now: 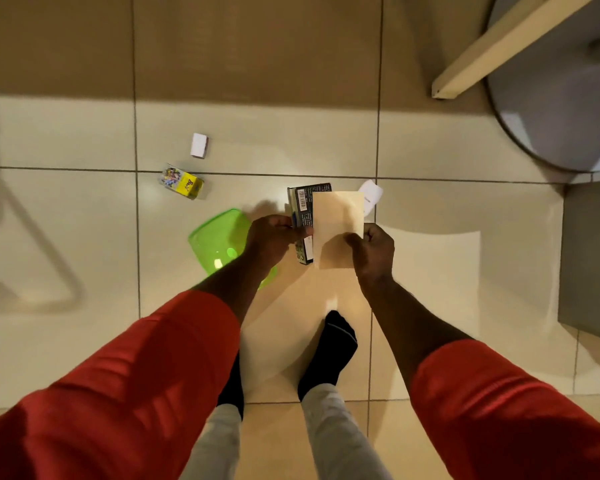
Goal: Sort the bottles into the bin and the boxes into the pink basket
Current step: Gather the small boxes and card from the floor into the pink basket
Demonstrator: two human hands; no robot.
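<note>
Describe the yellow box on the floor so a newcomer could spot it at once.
Start at the green container on the floor by the left hand. Up and left of it in the view, the yellow box lies on the tiles. Unlike the plain white box beyond it, it has a cartoon print at one end.

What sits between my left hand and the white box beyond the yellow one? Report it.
Nothing visible: only bare tile between left hand and white box. That hand holds a dark box, the right hand a beige box.

left hand (271, 237) holding dark box (305, 216), right hand (373, 252) pinching beige card (340, 220)
</note>
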